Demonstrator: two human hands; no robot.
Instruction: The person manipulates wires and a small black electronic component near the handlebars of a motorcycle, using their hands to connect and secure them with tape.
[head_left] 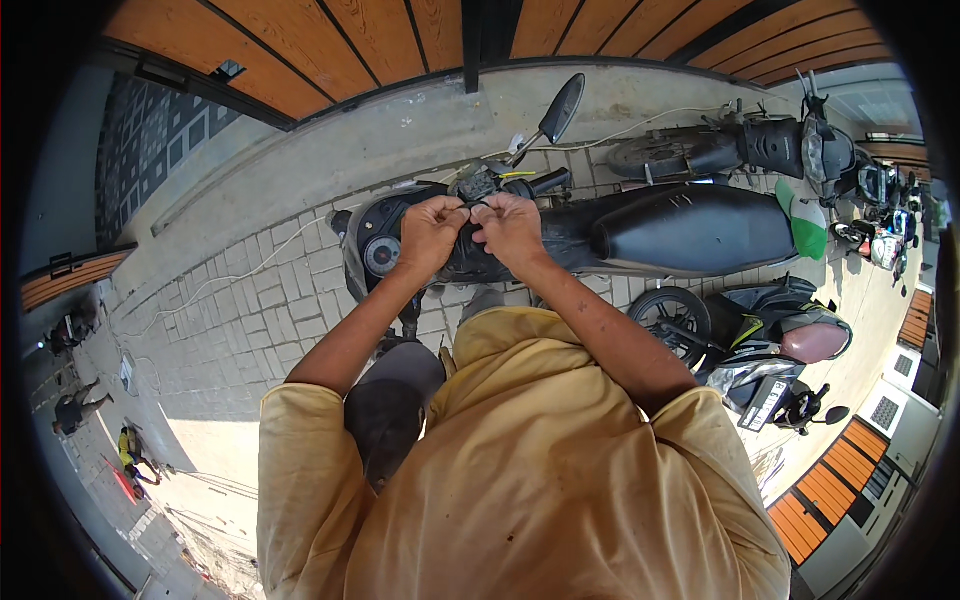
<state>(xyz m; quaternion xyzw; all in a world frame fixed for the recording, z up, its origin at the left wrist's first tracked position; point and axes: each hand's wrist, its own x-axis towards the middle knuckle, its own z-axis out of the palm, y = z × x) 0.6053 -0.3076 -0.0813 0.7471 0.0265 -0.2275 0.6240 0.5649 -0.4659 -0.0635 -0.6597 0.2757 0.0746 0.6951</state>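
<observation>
Facing the motorcycle [575, 235] at upper centre, we pinch left hand [430, 236] and right hand [510, 232] closed by its handlebar [551, 181], but cannot tell what either grip holds; a green-and-white cap [806, 222] sits at the seat's [690, 229] rear.

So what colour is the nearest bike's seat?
The seat is black, seen best in the head view.

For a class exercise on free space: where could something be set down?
Bare: the long black seat, up to the green-and-white cap; grey brick paving between the thin white cable and the round-dialled black dashboard. Crowded: around the left hand and right hand, by the black handlebar.
</observation>
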